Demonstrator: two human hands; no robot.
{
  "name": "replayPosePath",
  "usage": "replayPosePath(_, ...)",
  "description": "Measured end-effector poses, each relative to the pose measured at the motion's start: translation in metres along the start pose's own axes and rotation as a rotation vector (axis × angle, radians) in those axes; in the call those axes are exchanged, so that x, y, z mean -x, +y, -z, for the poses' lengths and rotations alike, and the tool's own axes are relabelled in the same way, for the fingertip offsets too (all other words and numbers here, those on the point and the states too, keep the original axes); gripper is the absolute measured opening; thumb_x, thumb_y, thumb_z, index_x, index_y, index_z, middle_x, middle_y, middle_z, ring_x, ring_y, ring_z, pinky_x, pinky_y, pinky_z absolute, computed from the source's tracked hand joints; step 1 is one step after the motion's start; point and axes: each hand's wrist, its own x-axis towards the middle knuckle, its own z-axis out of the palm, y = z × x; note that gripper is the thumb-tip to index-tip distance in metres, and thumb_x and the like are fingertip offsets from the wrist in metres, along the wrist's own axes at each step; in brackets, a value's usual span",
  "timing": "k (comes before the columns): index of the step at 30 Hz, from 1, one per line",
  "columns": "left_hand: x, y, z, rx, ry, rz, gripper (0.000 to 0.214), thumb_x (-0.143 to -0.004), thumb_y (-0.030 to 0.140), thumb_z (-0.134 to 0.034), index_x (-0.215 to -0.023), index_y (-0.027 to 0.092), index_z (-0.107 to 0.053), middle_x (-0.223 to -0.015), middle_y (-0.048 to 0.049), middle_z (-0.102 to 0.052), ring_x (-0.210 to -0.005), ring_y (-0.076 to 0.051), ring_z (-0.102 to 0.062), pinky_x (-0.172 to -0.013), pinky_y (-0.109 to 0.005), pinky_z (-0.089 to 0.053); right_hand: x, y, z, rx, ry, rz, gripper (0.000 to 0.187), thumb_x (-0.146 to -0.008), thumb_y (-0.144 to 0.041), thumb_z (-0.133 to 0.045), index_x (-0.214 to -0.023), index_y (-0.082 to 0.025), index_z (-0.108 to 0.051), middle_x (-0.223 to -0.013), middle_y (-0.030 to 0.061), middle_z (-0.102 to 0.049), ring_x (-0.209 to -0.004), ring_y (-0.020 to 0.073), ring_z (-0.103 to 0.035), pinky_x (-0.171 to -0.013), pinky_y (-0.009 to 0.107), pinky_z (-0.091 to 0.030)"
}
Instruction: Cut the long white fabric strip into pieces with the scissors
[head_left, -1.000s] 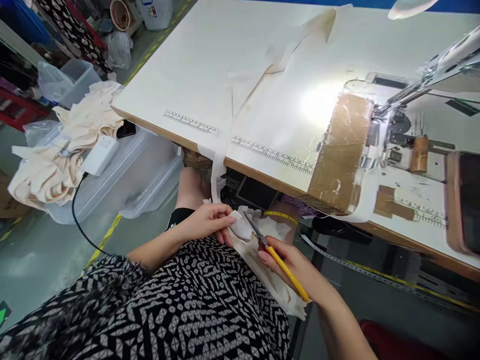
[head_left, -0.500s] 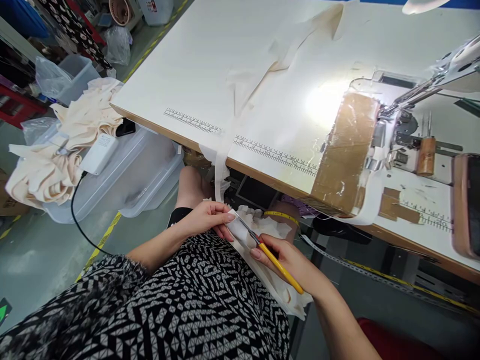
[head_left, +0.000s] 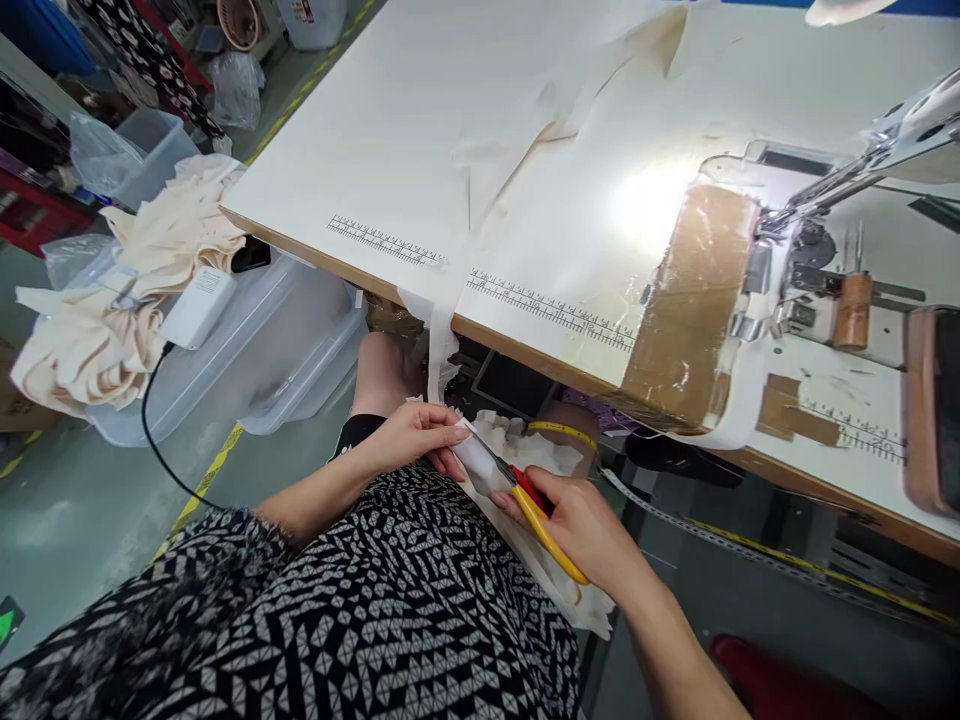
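Over my lap, my left hand pinches the edge of a cream fabric strip between thumb and fingers. My right hand grips yellow-and-red-handled scissors, whose blades lie along the fabric close to my left fingertips. The fabric partly hides the blade tips. More cream fabric hangs down over my lap below the scissors. A narrow pale band drops from the table edge toward my left hand.
A white sewing table with printed rulers stands ahead. At right are a sewing machine, a wooden-handled tool and a phone. Cut fabric and a white power bank lie on a plastic bin. A tape measure hangs right.
My right hand has turned slightly and the scissors have shifted a little left, with the red handle now showing. My left hand keeps its pinch in nearly the same place.
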Motion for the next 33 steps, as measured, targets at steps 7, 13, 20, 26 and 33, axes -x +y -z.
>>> replayPosePath(7,0.0,-0.003,-0.004,-0.008,-0.025,-0.001,0.047,-0.066,0.056,-0.073,-0.077,0.012,-0.057,-0.054,-0.0034,-0.066,-0.053,-0.016,-0.068,-0.05,-0.019,-0.049,-0.001,-0.009,0.006,0.116,-0.005,-0.007,0.049,-0.085,-0.067,-0.039,-0.065,-0.023,-0.036,-0.055,-0.0012,-0.051,-0.046,0.0128,-0.04,-0.047,0.024,-0.024)
replayPosePath(13,0.002,-0.001,-0.002,-0.03,-0.033,0.001,0.047,-0.068,0.056,-0.071,-0.074,0.013,-0.055,-0.053,-0.0031,-0.065,-0.051,-0.016,-0.067,-0.049,-0.019,-0.048,-0.004,-0.005,0.003,0.056,0.009,-0.02,0.052,-0.083,-0.069,-0.04,-0.06,-0.023,-0.034,-0.051,-0.0017,-0.045,-0.046,0.0125,-0.037,-0.047,0.025,-0.023)
replayPosePath(20,-0.003,-0.013,-0.02,-0.082,-0.152,-0.018,0.044,-0.079,0.06,-0.057,-0.092,0.019,-0.046,-0.059,0.001,-0.063,-0.055,-0.016,-0.067,-0.053,-0.023,-0.049,-0.006,-0.012,-0.001,-0.303,0.131,0.035,0.033,-0.084,-0.054,-0.05,-0.076,-0.022,-0.046,-0.067,0.0,-0.053,-0.06,0.0148,-0.047,-0.055,0.025,-0.04)
replayPosePath(26,-0.008,0.066,-0.02,-0.794,0.084,-0.479,0.019,-0.087,0.035,-0.055,-0.095,0.017,-0.052,-0.075,-0.0012,-0.062,-0.06,-0.011,-0.056,-0.055,-0.022,-0.04,0.005,-0.019,0.001,-0.306,0.378,0.104,0.02,-0.084,-0.039,-0.053,-0.075,-0.021,-0.051,-0.068,0.0003,-0.055,-0.06,0.0145,-0.05,-0.059,0.024,-0.044)
replayPosePath(33,-0.055,0.171,0.017,-1.295,0.689,-0.614,0.024,-0.074,0.019,-0.066,-0.093,0.012,-0.053,-0.075,-0.0013,-0.053,-0.073,-0.016,-0.052,-0.066,-0.027,-0.036,0.05,-0.011,0.013,-0.224,0.541,-0.039,0.025,-0.086,-0.048,-0.053,-0.087,-0.023,-0.056,-0.09,0.0074,-0.067,-0.077,0.022,-0.062,-0.071,0.03,-0.049)
